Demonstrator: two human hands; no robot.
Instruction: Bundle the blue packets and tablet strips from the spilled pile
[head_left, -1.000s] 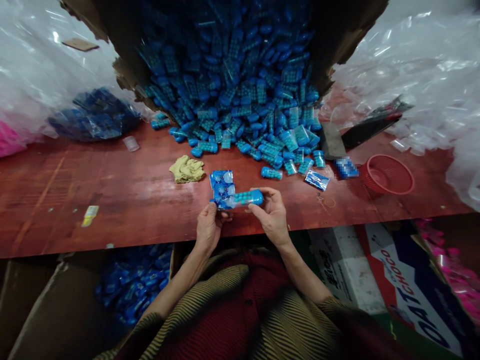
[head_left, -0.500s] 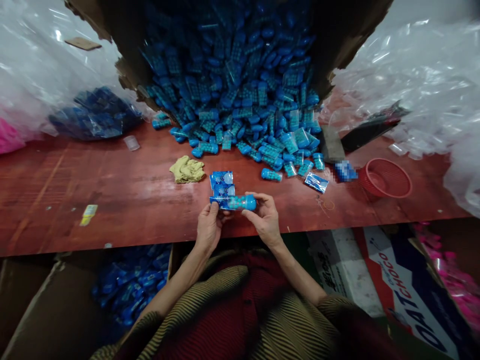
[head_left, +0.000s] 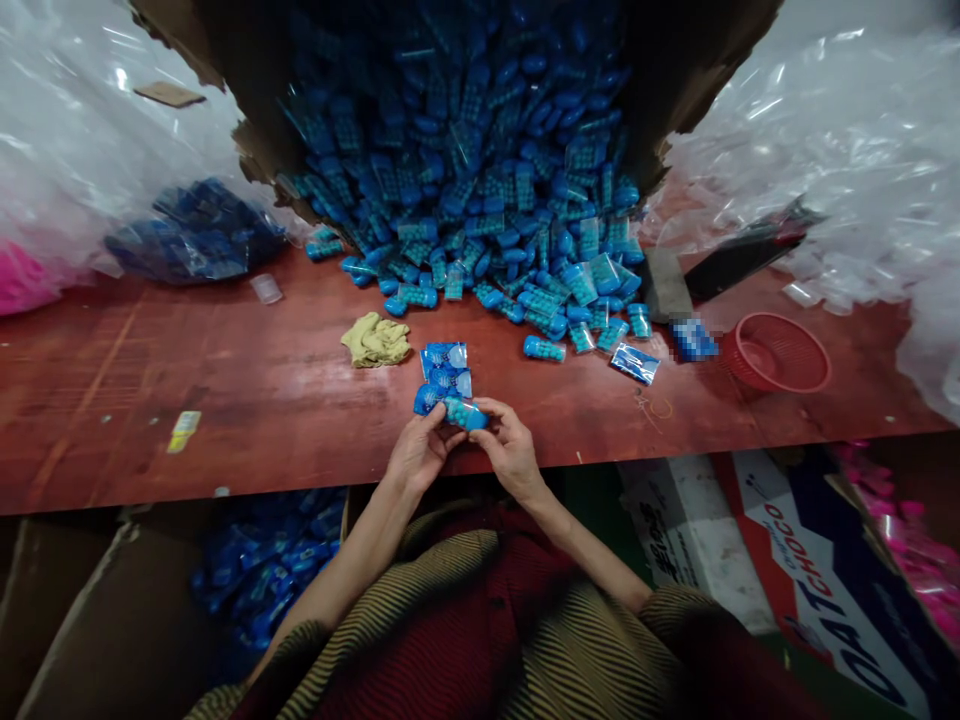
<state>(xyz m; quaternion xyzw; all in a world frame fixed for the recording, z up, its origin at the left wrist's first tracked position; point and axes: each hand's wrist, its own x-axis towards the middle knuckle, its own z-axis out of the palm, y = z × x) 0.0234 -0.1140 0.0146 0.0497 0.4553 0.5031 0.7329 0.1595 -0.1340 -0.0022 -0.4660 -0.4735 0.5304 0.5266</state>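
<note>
A small clear bottle (head_left: 460,411) with a blue cap and turquoise balls inside lies tilted between my two hands. My left hand (head_left: 417,448) pinches its left end, thumb on top. At the capped end, the closed fingers of my right hand (head_left: 510,445) grip it. Just behind the bottle are several blue printed packets (head_left: 447,372) in a short stack on the table; the nearest one touches or lies close to my left thumb, and I cannot tell which. A crumpled yellow-green cloth (head_left: 375,340) sits to their left.
A torn cardboard box (head_left: 259,150) at the back spills a heap of similar bottles (head_left: 487,220) onto the red table (head_left: 262,400). To the right are a red plastic basket (head_left: 780,352) and a blue-white packet (head_left: 635,364). Clear plastic bags (head_left: 840,150) flank the box.
The bottle has moved left and turned so its capped end points lower right. My right hand has come closer to my left. The blue packet is less stretched out beside the bottle.
</note>
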